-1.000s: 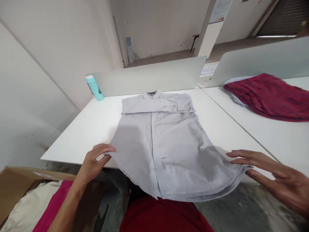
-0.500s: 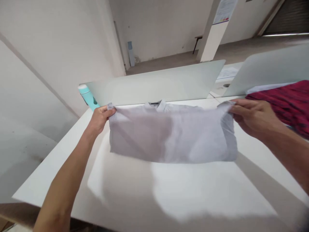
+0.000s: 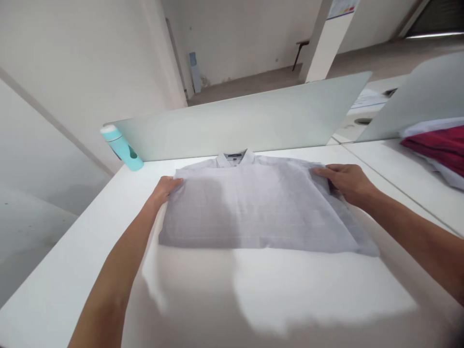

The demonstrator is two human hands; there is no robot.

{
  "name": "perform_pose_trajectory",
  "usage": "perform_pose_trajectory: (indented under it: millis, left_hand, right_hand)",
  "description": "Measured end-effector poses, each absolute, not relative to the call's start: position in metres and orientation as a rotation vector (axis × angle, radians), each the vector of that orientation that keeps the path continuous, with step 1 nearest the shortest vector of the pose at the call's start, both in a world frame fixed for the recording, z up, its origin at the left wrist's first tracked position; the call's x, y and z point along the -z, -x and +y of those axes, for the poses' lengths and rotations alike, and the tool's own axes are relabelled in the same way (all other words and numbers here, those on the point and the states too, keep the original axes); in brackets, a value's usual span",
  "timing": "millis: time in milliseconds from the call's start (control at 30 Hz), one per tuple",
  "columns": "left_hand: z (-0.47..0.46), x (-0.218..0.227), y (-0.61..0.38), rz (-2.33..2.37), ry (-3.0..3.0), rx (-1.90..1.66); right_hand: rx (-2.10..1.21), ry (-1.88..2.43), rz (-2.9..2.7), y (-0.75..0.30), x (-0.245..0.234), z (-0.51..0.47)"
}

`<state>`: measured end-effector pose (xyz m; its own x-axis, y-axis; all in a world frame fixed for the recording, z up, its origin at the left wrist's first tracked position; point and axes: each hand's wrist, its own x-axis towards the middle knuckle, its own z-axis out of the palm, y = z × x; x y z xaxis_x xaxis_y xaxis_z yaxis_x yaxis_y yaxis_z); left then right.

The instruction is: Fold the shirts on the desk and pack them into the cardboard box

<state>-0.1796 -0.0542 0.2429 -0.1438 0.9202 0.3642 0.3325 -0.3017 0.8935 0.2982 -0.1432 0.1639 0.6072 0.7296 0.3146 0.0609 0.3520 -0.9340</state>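
A light grey shirt (image 3: 253, 208) lies folded in half on the white table (image 3: 290, 299), its collar toward the far divider. My left hand (image 3: 165, 187) pinches the folded edge at the shirt's upper left corner. At the upper right corner, my right hand (image 3: 344, 182) rests on the fabric with its fingers closed on the hem. Both arms reach forward over the table.
A teal bottle (image 3: 121, 147) with a white cap leans at the table's back left. A frosted divider panel (image 3: 246, 121) runs along the far edge. On the neighbouring table to the right lies dark red cloth (image 3: 438, 145) over white fabric.
Both hands took the shirt's bottom hem, lifted it and carried it forward over the top. The fold now lies flat on the table and the camera has moved in closer.
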Motion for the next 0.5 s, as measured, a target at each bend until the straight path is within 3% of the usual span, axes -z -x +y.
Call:
perform_pose_trajectory:
  millis: [267, 500]
  left_hand:
    - [-0.057, -0.255, 0.173, 1.338, -1.651, -1.537]
    - [-0.053, -0.297, 0.173, 1.005, -1.596, -1.804]
  right_hand:
    - [-0.391, 1.091, -0.832, -0.289, -0.185, -0.16]
    - [-0.266, 0.862, -0.791, -0.299, -0.224, -0.154]
